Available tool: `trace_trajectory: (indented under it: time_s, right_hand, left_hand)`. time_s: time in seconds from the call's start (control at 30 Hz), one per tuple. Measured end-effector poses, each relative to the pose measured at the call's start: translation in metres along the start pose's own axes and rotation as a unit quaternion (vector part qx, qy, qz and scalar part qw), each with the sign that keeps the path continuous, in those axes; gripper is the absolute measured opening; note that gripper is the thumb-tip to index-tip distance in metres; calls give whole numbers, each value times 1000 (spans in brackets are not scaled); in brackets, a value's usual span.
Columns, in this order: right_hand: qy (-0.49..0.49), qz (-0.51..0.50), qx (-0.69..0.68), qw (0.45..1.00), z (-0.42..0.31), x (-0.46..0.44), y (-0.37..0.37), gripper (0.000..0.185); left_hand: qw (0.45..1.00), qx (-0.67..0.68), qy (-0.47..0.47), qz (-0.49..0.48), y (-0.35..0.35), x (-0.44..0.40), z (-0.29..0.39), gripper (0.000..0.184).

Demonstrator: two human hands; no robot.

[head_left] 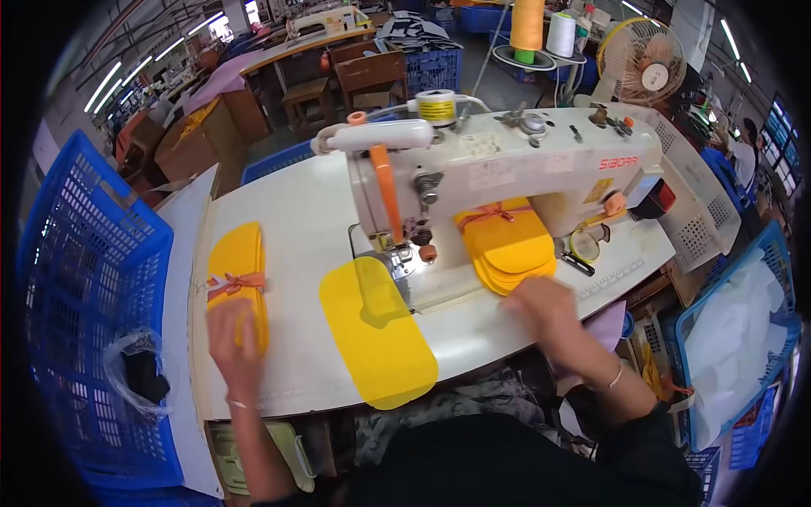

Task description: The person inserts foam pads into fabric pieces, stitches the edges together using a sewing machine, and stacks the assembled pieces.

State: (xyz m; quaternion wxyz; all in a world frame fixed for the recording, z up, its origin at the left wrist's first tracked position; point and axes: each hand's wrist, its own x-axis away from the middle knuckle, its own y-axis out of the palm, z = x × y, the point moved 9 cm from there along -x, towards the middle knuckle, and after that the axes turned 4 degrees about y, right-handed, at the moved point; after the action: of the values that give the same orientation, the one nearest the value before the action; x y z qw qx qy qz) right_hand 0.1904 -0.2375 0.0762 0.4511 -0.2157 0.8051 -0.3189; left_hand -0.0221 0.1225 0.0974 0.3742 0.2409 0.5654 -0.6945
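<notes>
On the white sewing table (296, 198), my left hand (236, 342) rests on the lower part of a yellow stack (239, 249) tied with a reddish ribbon; its fingers are blurred. My right hand (541, 306) is at the lower edge of a second tied yellow stack (507, 249), also smeared by motion. Between the two lies a single yellow piece (380, 338) with rounded ends, its upper end beside the needle area of the sewing machine (507, 160). A black-handled tool (576, 262) and a round yellowish object (585, 245) lie right of the second stack.
A blue basket (93, 338) stands at the left, with a plastic bag (135, 372) on its near side. Another blue basket (735, 338) holds whitish material at the right. A fan (644, 63) and thread cones (527, 29) stand behind. A person (745, 156) is at the far right.
</notes>
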Motion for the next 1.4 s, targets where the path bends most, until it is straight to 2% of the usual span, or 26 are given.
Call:
trace_trajectory:
  time_s: [0.1, 0.17, 0.2, 0.27, 0.3, 0.37, 0.43, 0.5, 0.57, 0.67, 0.7, 0.8, 0.87, 0.9, 0.97, 1.1, 1.27, 1.37, 1.4]
  right_hand:
    - [122, 56, 73, 988, 60, -20, -31, 7]
    - [100, 53, 90, 989, 65, -30, -36, 7]
    - [76, 47, 108, 990, 64, -37, -34, 7]
    - [31, 33, 93, 995, 53, -46, -20, 8]
    - [8, 8, 49, 999, 41, -38, -18, 12]
    - [-21, -31, -18, 999, 16, -24, -2, 16]
    - [-35, -119, -114, 986, -11, -6, 26, 19]
    - [-71, -129, -129, 981, -42, 2, 48, 19]
    - [-143, -119, -132, 974, -75, 0, 66, 20]
    - [-177, -109, -138, 968, -103, -2, 73, 23]
    - [-182, -109, -130, 968, -110, -4, 71, 25]
    - [-172, -90, -185, 963, -131, -19, 9, 30]
    - [-116, 47, -361, 924, -126, -7, -54, 18]
    - [-86, 117, -440, 886, -119, -4, -79, 18]
    - [-271, 128, -469, 830, -157, -23, -111, 25]
    - [-219, 89, -459, 857, -176, -35, -116, 31]
    - [-202, 56, -485, 849, -178, -42, -105, 30]
    - [-209, 55, -510, 833, -176, -50, -100, 29]
    - [-213, 60, -512, 830, -175, -51, -100, 29]
  left_hand:
    - [990, 88, 39, -104, 31, 7, 85, 12]
    - [974, 98, 139, -151, 48, 8, 144, 20]
    - [976, 85, 132, -149, 50, 4, 153, 20]
    - [961, 118, 132, -213, 56, 5, 157, 22]
    - [965, 92, 111, -218, 53, 9, 145, 22]
    - [966, 122, -3, -230, 50, 23, 107, 22]
    - [963, 122, -24, -240, 46, 28, 110, 22]
    - [959, 153, -26, -236, 45, 27, 115, 21]
    - [969, 105, -32, -221, 30, 26, 95, 20]
    - [980, 26, -38, -196, 5, 32, 42, 19]
    - [979, 0, -68, -191, -7, 38, 8, 18]
    - [973, -25, -106, -205, -32, 37, -48, 21]
    - [968, -22, -109, -223, -30, 34, -59, 25]
    - [968, -33, -92, -232, -26, 30, -56, 27]
    - [966, -58, -54, -248, -19, 22, -49, 33]
    - [952, -94, -62, -286, 3, 25, -69, 45]
    - [962, -145, -53, -226, 13, 9, -66, 42]
    - [923, -230, -118, -285, 36, 17, -69, 38]
    - [923, -236, -115, -282, 33, 11, -73, 38]
